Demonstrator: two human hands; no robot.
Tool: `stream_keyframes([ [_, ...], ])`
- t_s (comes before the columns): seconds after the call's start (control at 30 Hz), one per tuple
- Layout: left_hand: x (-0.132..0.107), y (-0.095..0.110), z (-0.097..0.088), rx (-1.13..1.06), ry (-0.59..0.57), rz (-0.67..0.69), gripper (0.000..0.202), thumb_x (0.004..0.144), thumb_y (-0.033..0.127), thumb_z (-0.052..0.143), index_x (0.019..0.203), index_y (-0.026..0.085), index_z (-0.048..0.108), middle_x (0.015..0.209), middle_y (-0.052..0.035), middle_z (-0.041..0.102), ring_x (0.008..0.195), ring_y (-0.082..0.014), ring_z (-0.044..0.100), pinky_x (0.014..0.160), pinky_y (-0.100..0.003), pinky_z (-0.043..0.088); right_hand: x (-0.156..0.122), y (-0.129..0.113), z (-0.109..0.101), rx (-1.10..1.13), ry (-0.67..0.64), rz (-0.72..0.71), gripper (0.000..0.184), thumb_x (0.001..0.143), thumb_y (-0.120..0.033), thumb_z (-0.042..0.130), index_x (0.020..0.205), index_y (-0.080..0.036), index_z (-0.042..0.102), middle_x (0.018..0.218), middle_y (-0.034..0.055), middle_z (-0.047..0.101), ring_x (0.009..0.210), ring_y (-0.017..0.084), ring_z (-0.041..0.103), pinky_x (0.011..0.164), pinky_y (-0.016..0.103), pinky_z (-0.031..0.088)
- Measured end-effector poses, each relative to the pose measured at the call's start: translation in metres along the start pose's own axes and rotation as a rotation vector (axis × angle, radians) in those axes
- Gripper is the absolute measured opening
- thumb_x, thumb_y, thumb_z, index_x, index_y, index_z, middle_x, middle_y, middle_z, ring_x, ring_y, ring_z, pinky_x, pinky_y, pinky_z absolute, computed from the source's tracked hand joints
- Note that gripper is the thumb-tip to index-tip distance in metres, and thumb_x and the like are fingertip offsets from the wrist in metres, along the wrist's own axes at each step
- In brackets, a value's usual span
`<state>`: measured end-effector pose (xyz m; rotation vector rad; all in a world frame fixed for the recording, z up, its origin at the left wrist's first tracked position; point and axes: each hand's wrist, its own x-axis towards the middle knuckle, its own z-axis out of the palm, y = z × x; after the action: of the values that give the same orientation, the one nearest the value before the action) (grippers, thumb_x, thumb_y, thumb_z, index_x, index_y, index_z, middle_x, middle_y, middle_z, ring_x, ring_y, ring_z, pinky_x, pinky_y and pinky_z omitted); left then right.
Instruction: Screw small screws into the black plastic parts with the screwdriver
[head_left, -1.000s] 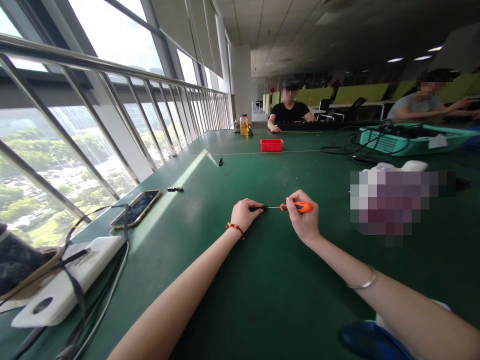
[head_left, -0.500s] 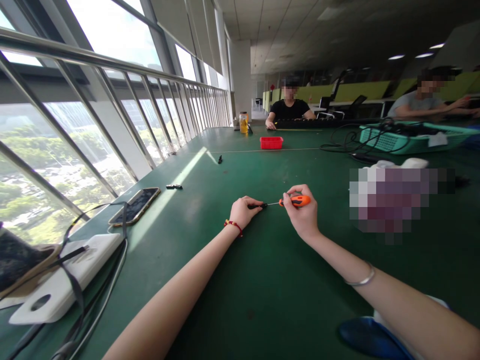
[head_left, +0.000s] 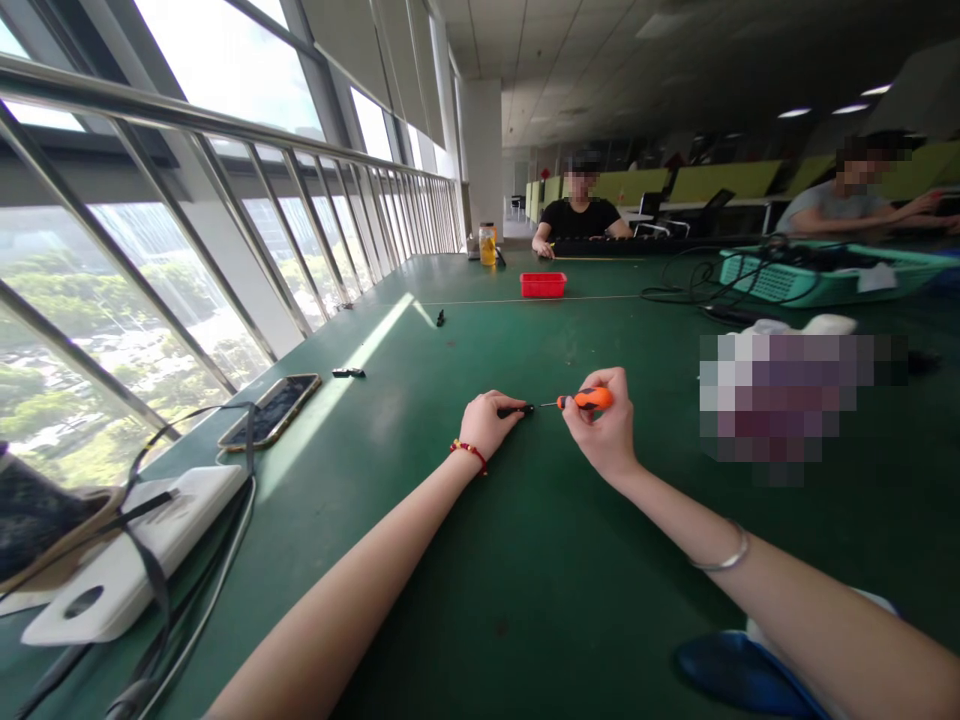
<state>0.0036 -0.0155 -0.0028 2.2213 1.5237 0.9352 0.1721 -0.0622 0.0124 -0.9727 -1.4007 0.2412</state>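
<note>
Close to the middle of the green table [head_left: 420, 500], my left hand [head_left: 484, 424] is closed on a small black part [head_left: 517, 410], whose right end sticks out past the fingertips. Its exact kind is too small to make out. My right hand [head_left: 606, 425] grips a screwdriver [head_left: 592, 400] by its orange and black handle. The thin metal shaft points left at the black part, and a small gap shows between tip and part. Fingers cover some of the handle and most of the black part.
A phone [head_left: 274, 412] and a white power strip [head_left: 142, 560] with cables lie at left. Small black pieces [head_left: 349, 373] rest beyond. Farther off are a red tray [head_left: 543, 286], a jar [head_left: 487, 246], a teal basket [head_left: 817, 285] and two people. A pixelated patch [head_left: 787, 390] is at right.
The screwdriver's tip has drawn back slightly from the black part, and the right hand's fingers have shifted round the handle. My left hand has hardly moved.
</note>
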Motion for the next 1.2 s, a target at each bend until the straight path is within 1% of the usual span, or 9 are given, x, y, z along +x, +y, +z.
stream_keyframes([
  [0.13,-0.0017,0.0046,-0.0009,0.121,-0.004,0.016,0.02,0.08,0.023,0.06,0.096,0.024,0.073,0.092,-0.002,0.067,0.088,-0.0174,0.06,0.083,-0.03,0.048,0.0027,0.0005,-0.0018,0.005,0.018,-0.029,0.026,0.07,-0.022,0.058,0.078,-0.024,0.033,0.07,-0.005,0.043,0.047,0.008,0.041,0.046,0.024,0.038],
  [0.27,-0.0026,0.006,-0.0019,0.153,-0.01,0.033,0.021,0.08,0.028,0.059,0.096,0.025,0.072,0.093,-0.0018,0.067,0.088,-0.0181,0.059,0.08,-0.029,0.048,0.0037,0.0,-0.0027,-0.031,0.03,-0.062,0.023,0.071,-0.023,0.058,0.077,-0.024,0.035,0.07,-0.004,0.042,0.05,0.009,0.043,0.049,0.025,0.038],
  [0.4,-0.0028,0.0059,-0.0023,0.125,0.002,0.028,0.02,0.08,0.031,0.058,0.093,0.024,0.072,0.091,-0.0026,0.067,0.086,-0.0186,0.059,0.079,-0.03,0.048,0.0037,-0.0015,-0.0028,-0.052,0.032,-0.061,0.021,0.072,-0.024,0.057,0.075,-0.024,0.036,0.072,-0.0028,0.043,0.052,0.01,0.043,0.05,0.026,0.038],
  [0.67,-0.0013,0.0034,-0.001,0.01,0.009,-0.035,0.016,0.077,0.026,0.061,0.087,0.021,0.073,0.087,-0.0028,0.066,0.082,-0.0156,0.06,0.078,-0.027,0.049,0.0037,-0.0027,-0.0022,-0.056,0.03,-0.054,0.021,0.073,-0.025,0.057,0.074,-0.024,0.036,0.072,-0.0016,0.044,0.058,0.012,0.045,0.054,0.026,0.039],
  [0.87,-0.0013,0.0066,-0.0018,0.039,0.005,-0.034,0.014,0.075,0.023,0.06,0.083,0.02,0.071,0.085,-0.0028,0.066,0.082,-0.0165,0.061,0.077,-0.028,0.049,0.0039,-0.0013,-0.0023,-0.06,0.021,-0.055,0.02,0.073,-0.025,0.057,0.073,-0.024,0.036,0.071,-0.0022,0.043,0.056,0.012,0.044,0.053,0.027,0.038],
  [1.2,-0.0023,0.0071,-0.0034,0.063,-0.005,0.001,0.015,0.076,0.023,0.058,0.084,0.021,0.071,0.086,-0.0025,0.066,0.082,-0.017,0.06,0.076,-0.028,0.048,0.0026,-0.0032,-0.0023,-0.064,0.017,-0.062,0.021,0.075,-0.026,0.057,0.074,-0.024,0.036,0.071,-0.0016,0.043,0.058,0.012,0.045,0.055,0.027,0.039],
])
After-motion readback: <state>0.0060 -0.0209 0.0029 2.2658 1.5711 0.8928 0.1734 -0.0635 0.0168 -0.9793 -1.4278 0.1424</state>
